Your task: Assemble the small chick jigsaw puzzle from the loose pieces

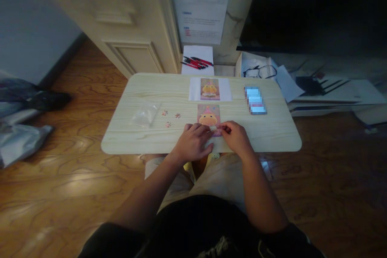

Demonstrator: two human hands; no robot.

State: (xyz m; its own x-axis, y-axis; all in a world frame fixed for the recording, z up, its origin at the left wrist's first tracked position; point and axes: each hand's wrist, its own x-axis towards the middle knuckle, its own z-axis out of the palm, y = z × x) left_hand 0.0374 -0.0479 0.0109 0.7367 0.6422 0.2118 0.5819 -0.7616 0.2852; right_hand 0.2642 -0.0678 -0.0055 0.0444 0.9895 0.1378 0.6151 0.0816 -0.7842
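A small picture card [208,117] with a yellow cartoon figure in a pink hat lies near the table's front edge. My left hand [195,141] rests over its lower left part, fingers stretched out and thumb apart. At the card's lower right edge, my right hand [236,136] has thumb and forefinger pinched together. Whatever is between those fingertips is too small to make out. Left of the card are several tiny pink and dark pieces [168,124] in small clusters. A crumpled clear plastic bag [145,115] lies beyond them.
A matching printed picture [209,89] on white paper lies behind the card. A lit phone [255,100] is on the right of the pale wooden table [272,137]. Red and black pens [197,63] lie on papers behind the table, beside a white box [242,64] with cables.
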